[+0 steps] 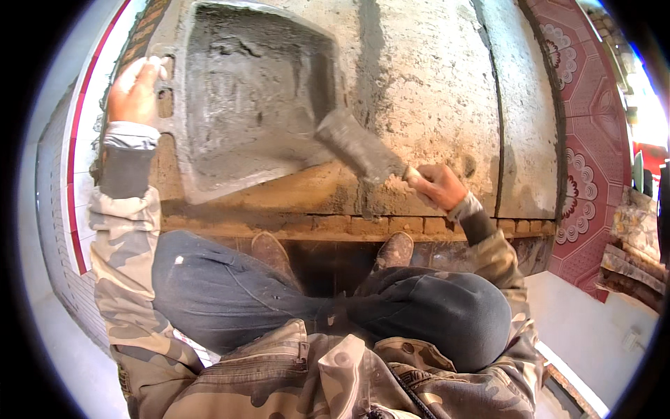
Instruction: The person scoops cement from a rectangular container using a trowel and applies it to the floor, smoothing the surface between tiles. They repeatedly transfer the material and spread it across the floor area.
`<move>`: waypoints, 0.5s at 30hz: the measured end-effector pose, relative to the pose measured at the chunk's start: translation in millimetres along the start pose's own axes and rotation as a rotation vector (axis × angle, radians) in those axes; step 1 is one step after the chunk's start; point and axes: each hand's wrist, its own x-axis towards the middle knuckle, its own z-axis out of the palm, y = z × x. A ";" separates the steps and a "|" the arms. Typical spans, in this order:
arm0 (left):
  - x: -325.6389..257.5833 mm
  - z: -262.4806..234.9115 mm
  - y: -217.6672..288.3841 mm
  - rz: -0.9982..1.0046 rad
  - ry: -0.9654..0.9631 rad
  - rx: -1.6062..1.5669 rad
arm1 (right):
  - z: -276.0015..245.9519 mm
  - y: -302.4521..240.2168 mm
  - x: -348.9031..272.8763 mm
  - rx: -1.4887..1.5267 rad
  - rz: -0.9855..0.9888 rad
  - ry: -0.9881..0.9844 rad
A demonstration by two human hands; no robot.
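Note:
A grey plastic mortar tub [244, 185] lies at the upper left, with wet grey mortar [244, 98] spread over its bottom and walls. My left hand [136, 94] is closed on the tub's left edge, by the slots of its handle. In my right hand [438, 187] is the short handle of a trowel [359, 148]. Its broad flat blade is coated in mortar and points up and left, the tip over or against the tub's right rim; which of the two I cannot tell. The blade is slightly blurred.
Pale, mortar-stained slabs [440, 84] with dark joints run beneath and right of the tub. A row of bricks [405, 225] edges them near my boots [395, 250]. Red patterned tiles [593, 133] border the right side. A white wall with a red stripe [72, 174] stands left.

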 end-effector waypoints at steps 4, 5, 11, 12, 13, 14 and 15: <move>6.9 -31.9 -0.7 -0.092 0.020 0.032 | 20.2 16.7 -37.0 0.345 -0.023 0.329; 9.5 -35.0 0.2 -0.119 -0.007 0.081 | 26.2 13.1 -41.0 0.544 -0.095 0.325; 5.4 -42.2 14.1 -0.233 0.025 0.286 | 74.2 -5.4 -43.4 0.400 -0.148 0.486; 6.7 -37.5 8.1 -0.227 0.019 0.274 | 82.6 4.7 -45.9 0.326 -0.090 0.507; 10.5 -35.8 6.4 -0.218 0.013 0.273 | 96.7 28.7 -44.5 0.307 -0.102 0.512; 11.4 -38.6 3.4 -0.217 0.011 0.281 | 108.7 39.6 -46.0 0.060 -0.092 0.503; 13.9 -42.1 4.2 -0.208 0.012 0.294 | 115.8 62.8 -47.8 0.013 0.039 0.391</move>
